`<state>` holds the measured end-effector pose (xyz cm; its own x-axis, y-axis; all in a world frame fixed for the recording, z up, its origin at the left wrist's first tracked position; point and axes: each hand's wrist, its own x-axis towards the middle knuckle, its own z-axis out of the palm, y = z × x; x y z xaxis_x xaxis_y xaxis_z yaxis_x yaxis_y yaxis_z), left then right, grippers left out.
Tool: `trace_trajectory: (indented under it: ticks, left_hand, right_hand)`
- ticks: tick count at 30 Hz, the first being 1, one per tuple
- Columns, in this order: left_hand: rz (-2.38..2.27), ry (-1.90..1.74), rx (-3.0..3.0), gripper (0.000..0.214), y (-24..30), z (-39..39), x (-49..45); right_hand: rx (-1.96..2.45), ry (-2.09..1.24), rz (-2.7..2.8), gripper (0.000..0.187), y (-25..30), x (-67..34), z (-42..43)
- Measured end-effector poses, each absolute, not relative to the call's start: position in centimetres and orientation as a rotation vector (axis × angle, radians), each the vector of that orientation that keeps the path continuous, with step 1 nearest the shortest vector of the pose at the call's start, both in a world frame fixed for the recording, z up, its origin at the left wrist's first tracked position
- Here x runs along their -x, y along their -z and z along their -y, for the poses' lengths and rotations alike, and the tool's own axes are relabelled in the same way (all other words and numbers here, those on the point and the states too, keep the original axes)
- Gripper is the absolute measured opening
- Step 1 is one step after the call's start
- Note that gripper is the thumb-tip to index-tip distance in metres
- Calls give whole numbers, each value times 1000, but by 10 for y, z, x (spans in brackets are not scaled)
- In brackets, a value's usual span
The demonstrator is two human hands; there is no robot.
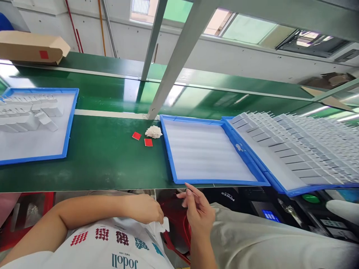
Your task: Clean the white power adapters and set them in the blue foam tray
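Right hand (199,207) is at the front edge of the table (112,164), lower centre of the frame, with its fingers loosely bent and partly spread; no item is discernible between thumb and fingers. Its index fingertip lies just beside the near rim of the centre tray (207,153); contact cannot be confirmed. Left hand (147,209) is curled at the shirt hem (166,225); its fingertips are hidden, so whether it grips the cloth cannot be determined. The centre tray sits right of centre with its white lining exposed. Adjoining it at the right of the frame, the right tray (297,192) carries rows of white parts (303,145). Left of the centre tray are two red squares (148,142) and a white pile (153,132). Step in hand: apparently a pause between handling actions, as neither hand engages a part. Next move: any reach into the centre tray calls for raising the right hand clear of the rim.
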<state>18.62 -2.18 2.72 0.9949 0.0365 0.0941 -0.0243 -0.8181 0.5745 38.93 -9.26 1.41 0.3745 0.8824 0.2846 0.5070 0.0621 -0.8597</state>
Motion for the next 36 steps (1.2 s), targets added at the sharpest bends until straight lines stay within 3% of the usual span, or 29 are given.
trace_trajectory:
  ticks: [5,9,13,17,23,30,36]
  left_hand:
    - [-766,-522,-2532,36,-43,-15,-107]
    - [-1936,-352,-2277,39,-49,-70,-13]
    - [-2232,-260,-2117,51,-44,-93,33]
    - [-1916,-202,-2333,50,-30,-76,-9]
    - [-807,-431,-2804,54,7,-51,-101]
    - [-744,-655,-2871,51,47,-164,-158]
    - [-98,-403,-2651,37,32,-91,-188]
  right_hand:
    - [1456,-492,1610,42,-8,-384,97]
    - [1293,-474,1907,42,3,-355,82]
    - [1184,-477,1962,37,8,-337,63]
    - [1171,-469,1967,35,3,-331,48]
    - [1213,-421,1993,27,-13,-329,52]
    - [1457,-287,2073,26,-13,-363,57]
    - [1570,-262,2007,24,-25,-387,73]
